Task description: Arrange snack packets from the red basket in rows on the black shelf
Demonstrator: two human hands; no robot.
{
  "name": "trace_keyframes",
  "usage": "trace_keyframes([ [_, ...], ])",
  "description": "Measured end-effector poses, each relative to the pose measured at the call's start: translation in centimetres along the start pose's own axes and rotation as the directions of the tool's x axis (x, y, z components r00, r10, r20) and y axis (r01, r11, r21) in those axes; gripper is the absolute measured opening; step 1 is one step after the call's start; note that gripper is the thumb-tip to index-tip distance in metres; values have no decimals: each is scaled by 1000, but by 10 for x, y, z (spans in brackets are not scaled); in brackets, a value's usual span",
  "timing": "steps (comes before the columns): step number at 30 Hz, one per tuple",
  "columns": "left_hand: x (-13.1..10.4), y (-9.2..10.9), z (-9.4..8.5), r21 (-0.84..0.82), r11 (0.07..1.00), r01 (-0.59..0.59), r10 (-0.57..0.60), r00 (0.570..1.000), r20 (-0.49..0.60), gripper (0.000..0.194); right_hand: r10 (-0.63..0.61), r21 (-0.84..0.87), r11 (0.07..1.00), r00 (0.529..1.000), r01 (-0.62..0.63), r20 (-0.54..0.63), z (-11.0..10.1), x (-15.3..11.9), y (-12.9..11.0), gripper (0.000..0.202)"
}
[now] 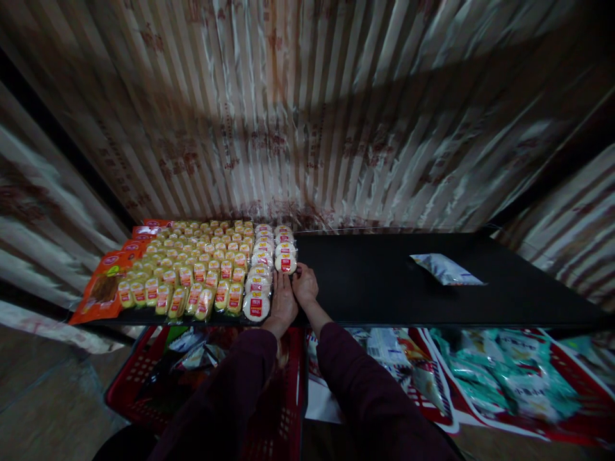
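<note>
On the black shelf, my left hand [283, 299] lies with its fingers stretched forward, close in front of a short row of clear-wrapped round white cakes with red labels. The nearest cake [286, 264] of this row is by its fingertips. My right hand [305, 285] is beside it, fingers curled in near that cake's lower right edge; what is between them is hidden. Left of my hands runs a longer row of the same white cakes [256, 306]. Further left stand many small wrapped yellow cakes [204, 302] in rows.
Orange snack packets [100, 288] lie at the shelf's left end. A silvery packet [446, 269] rests on the right part of the black shelf [355, 275]. Red baskets [120, 384] with bags, including green packets [519, 378], stand below. Striped sheeting [298, 128] hangs behind.
</note>
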State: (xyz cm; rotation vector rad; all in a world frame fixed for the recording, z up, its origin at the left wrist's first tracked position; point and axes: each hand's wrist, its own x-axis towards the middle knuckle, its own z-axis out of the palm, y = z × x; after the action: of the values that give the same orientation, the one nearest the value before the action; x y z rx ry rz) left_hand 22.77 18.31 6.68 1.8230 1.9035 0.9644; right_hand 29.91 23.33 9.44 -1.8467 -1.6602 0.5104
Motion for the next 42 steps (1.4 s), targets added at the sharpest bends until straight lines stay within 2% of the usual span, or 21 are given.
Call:
trace_keyframes([
  [5,1,-3,2,-6,1000,-25,24,1000,-9,62,17,-5,1000,1000,-17,2,0,0,-1,33],
  [13,3,-2,2,11,1000,1,-1,1000,2,58,29,-36,999,999,-29,17,1,2,-1,32],
  [23,6,1,1,33,999,-43,42,999,7,60,28,-39,999,999,-27,16,-1,3,-2,31],
  [29,8,4,0,32,999,4,-5,1000,10,58,53,-72,996,998,-50,41,-1,7,-3,32],
  [36,12,1,3,13,999,-30,30,1000,-6,58,72,-87,994,996,-67,52,-2,10,-6,31],
  [42,17,0,6,66,998,-1,1,1000,-11,54,86,-101,992,994,-79,74,-4,11,-9,32],
])
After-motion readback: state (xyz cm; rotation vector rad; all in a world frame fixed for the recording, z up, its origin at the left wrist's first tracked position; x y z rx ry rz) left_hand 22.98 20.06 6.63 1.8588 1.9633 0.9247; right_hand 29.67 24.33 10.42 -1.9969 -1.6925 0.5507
